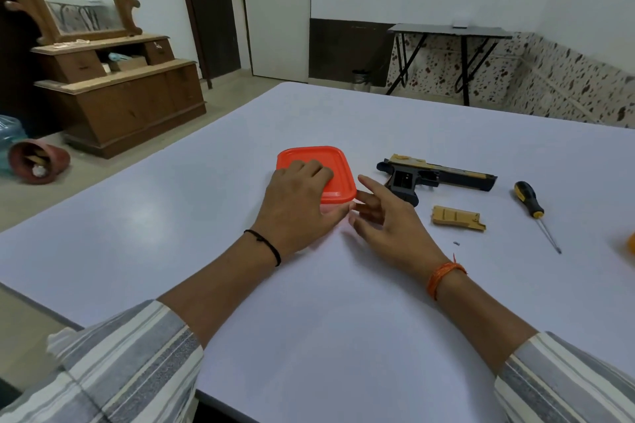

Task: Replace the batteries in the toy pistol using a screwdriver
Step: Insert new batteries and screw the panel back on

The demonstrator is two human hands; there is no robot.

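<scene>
Apparently the orange lid (318,172) is pressed down by the left hand (299,203), steadying the box. Beside that grip, the right hand (388,216) is spread open, empty, probably to lift the lid's edge.

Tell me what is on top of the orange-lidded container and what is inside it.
The left hand rests on the orange lid of the container; the right hand reaches its near corner. The contents cannot be seen: lid and hands cover them.
</scene>
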